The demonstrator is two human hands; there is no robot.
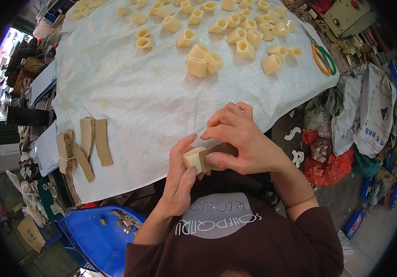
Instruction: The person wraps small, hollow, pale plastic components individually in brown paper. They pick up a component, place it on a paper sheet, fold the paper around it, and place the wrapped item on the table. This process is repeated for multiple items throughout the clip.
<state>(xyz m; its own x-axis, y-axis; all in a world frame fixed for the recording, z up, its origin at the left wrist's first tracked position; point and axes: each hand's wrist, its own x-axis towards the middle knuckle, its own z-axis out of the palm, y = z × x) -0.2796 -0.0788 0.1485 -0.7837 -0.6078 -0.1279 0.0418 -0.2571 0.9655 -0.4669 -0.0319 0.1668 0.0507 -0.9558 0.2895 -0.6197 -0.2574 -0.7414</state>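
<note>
Near the front edge of the white-covered table, my left hand pinches a small cream-coloured, block-shaped hollow piece between thumb and fingers. My right hand is closed on a flat brown strip, its thumb pressing the strip against the right side of the piece. The index finger of that hand arches above. On the table to the left lie several similar brown strips, beside a tied bundle of them. What the strip is made of I cannot tell.
Many cream hollow pieces are spread over the far part of the white sheet. Scissors with orange and green handles lie at its right edge. A blue tub with small scraps stands lower left. Red plastic bags and a white sack are at right.
</note>
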